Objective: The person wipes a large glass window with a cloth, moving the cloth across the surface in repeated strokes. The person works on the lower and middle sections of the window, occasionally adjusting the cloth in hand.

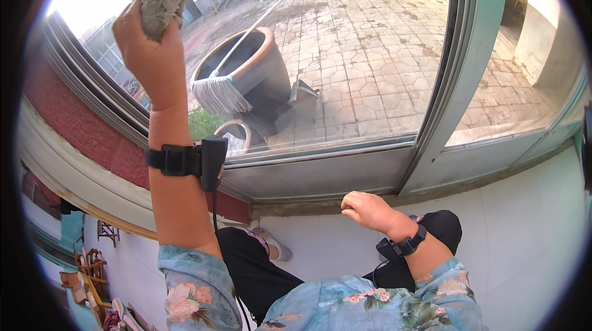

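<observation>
My left hand [150, 53] is raised at the upper left, shut on a bunched grey cloth [162, 0] in front of the window glass [360, 67]. The cloth looks damp or dirty, and its underside is hidden. My right hand [370, 211] hangs low, in front of the lower metal panel of the sliding door [323, 174], with its fingers curled; whether anything is inside them does not show. Each forearm carries a black strap with a small device and a cable.
Outside the glass, a mop [222, 95] lies across a large ceramic vat [277, 72] on paving. A metal door frame post [471, 67] rises at the right. A red sill [83, 123] runs along the left, with wooden chairs [92, 280] at lower left.
</observation>
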### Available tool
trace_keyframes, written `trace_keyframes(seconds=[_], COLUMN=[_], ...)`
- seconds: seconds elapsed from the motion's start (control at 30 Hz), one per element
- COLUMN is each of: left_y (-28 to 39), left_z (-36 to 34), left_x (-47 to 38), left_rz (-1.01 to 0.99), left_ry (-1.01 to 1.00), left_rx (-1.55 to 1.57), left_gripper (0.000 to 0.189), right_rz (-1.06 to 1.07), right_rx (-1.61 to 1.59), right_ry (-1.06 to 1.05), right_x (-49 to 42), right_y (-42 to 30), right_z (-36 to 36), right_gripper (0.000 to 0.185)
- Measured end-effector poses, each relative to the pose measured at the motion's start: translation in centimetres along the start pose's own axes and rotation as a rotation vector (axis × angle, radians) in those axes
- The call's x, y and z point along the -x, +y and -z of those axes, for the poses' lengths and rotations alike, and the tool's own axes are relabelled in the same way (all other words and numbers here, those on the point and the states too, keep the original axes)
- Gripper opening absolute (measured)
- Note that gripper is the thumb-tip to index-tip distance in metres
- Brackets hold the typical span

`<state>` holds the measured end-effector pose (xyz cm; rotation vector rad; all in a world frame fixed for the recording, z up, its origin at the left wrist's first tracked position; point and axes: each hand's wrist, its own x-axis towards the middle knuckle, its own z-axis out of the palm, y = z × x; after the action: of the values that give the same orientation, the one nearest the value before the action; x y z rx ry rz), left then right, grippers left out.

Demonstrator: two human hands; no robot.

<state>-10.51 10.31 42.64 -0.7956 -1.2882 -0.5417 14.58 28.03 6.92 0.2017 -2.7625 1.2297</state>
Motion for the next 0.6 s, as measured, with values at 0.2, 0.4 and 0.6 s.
trace_keyframes(seconds=[0.2,0.4,0.6], left_y=[3.9,7.8,11.2], left_z=[-1.2,0.7,2.5], left_x=[4.8,12.4,21.0], left_rz=[-0.030,-0.009,-0.182], left_ry=[-0.044,-0.266,-0.505], left_rx=[0.096,0.186,0.255], left_gripper=[0.045,0.041,0.027], right_rz=[0.058,0.061,0.021], right_rx=[0.023,0.003,0.018], right_ry=[0.029,0.015,-0.040], right_x=[0.1,0.0,-0.3], right_y=[0.0,-0.1,-0.3], right_z=[-0.2,-0.3,-0.5], right_gripper=[0.012,0.014,0.014])
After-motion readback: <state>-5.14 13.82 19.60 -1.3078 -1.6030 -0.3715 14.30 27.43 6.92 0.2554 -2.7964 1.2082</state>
